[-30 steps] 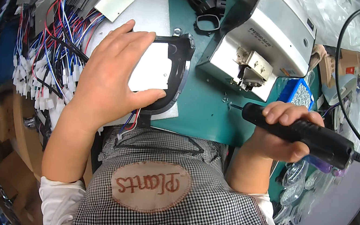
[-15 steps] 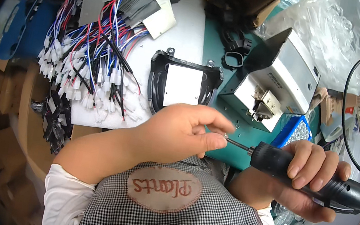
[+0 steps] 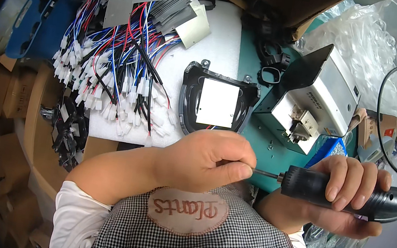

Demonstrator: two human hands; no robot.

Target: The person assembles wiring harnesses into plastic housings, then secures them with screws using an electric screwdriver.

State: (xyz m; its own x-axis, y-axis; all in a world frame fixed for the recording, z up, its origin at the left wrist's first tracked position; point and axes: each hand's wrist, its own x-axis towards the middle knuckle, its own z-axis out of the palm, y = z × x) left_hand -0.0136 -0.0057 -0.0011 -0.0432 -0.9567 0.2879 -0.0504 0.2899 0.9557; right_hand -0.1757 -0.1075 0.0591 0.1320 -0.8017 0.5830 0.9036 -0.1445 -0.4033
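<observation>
A black electric screwdriver [image 3: 305,185] lies level in front of my chest, its thin metal bit [image 3: 266,173] directed left. My right hand [image 3: 348,192] is wrapped round its body. The fingers of my left hand [image 3: 210,161] are closed on the end of the bit, so its tip and any screw there are hidden. Just beyond my left hand sits a curved black plastic housing [image 3: 191,102] with two mounting lugs. A white rectangular plate [image 3: 218,103] lies in its middle, and a bit of coloured wire shows at the plate's near edge.
Bundled wires with white connectors [image 3: 113,74] cover the left of the white foam sheet [image 3: 223,34]. On the green mat [image 3: 271,159] stand a silver metal machine [image 3: 324,100] and a blue box [image 3: 327,147] of small metal parts. Clear plastic bags [image 3: 364,62] lie behind. A black cable [image 3: 378,111] loops at right.
My left fingers have closed further over the bit's end, covering the small metal piece seen there before. The screwdriver has turned nearer to level. The whole view has shifted slightly.
</observation>
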